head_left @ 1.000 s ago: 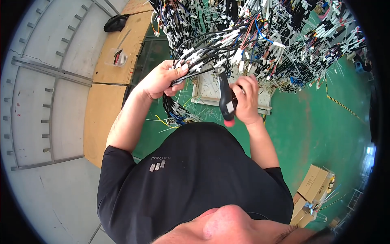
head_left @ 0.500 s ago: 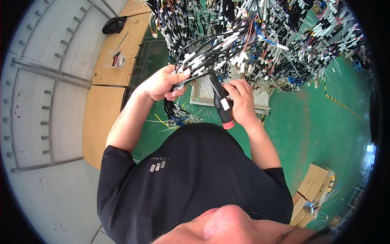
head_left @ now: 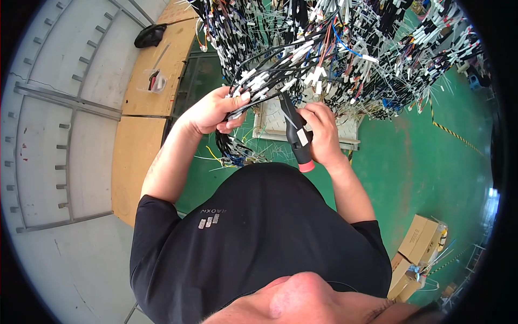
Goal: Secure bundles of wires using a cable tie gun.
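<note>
My left hand point(head_left: 218, 110) is closed around a bundle of black wires with white connectors and tags point(head_left: 259, 81), its thumb lying along the top. Below that hand, the loose wire ends point(head_left: 234, 150) hang down with blue and yellow strands among them. My right hand point(head_left: 322, 132) grips a black cable tie gun point(head_left: 294, 127) with a red knob at its near end. The gun's narrow nose points away from me and reaches the lower edge of the bundle, just right of my left hand. Whether the nose holds a tie is too small to tell.
Dense hanging wire harnesses point(head_left: 372, 59) fill the far side, above a pale tray or cart point(head_left: 345, 132). On the left, a wooden bench point(head_left: 145, 97) carries a clear plastic box point(head_left: 154, 81) and a black object point(head_left: 150, 35). Cardboard boxes point(head_left: 418, 237) stand on the green floor at right.
Hardly anything differs. The cable tie gun has shifted very slightly in my right hand's grip area, while my left hand keeps hold of the wire bundle.
</note>
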A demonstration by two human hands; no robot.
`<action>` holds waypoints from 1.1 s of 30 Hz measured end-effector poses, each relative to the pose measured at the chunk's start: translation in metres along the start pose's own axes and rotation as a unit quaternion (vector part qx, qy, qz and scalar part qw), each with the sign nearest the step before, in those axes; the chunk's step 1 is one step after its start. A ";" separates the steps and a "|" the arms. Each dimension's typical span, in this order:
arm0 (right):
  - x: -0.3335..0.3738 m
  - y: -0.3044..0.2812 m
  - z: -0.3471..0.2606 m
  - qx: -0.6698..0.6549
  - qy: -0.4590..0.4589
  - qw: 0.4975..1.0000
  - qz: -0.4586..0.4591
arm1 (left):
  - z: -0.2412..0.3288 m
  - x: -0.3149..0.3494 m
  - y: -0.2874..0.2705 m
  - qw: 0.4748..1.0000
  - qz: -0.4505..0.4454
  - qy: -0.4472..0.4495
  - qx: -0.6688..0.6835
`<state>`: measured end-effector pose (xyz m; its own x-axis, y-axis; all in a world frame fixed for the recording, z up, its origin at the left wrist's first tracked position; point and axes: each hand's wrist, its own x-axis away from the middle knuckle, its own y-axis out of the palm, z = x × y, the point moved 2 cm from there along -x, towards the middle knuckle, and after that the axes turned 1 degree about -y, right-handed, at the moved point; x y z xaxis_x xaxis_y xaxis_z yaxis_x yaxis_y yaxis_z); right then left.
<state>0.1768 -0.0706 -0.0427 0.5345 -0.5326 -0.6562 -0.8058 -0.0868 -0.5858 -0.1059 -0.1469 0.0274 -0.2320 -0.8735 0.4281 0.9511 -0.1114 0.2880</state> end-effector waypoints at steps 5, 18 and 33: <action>0.006 0.007 0.015 -0.213 0.111 0.966 -0.092 | 0.009 0.003 0.010 0.999 -0.038 0.011 0.002; 0.016 0.010 0.021 -0.420 0.092 0.887 -0.166 | 0.009 0.003 0.005 0.998 -0.060 0.015 -0.016; 0.020 0.031 0.020 -0.473 0.106 0.861 -0.150 | 0.013 0.008 0.001 0.988 -0.118 0.005 0.099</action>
<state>0.1680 -0.0671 -0.0837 0.7776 -0.4994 -0.3819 -0.5397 -0.8419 0.0020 -0.1097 -0.1477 0.0422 -0.4394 -0.8391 0.3207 0.8125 -0.2189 0.5403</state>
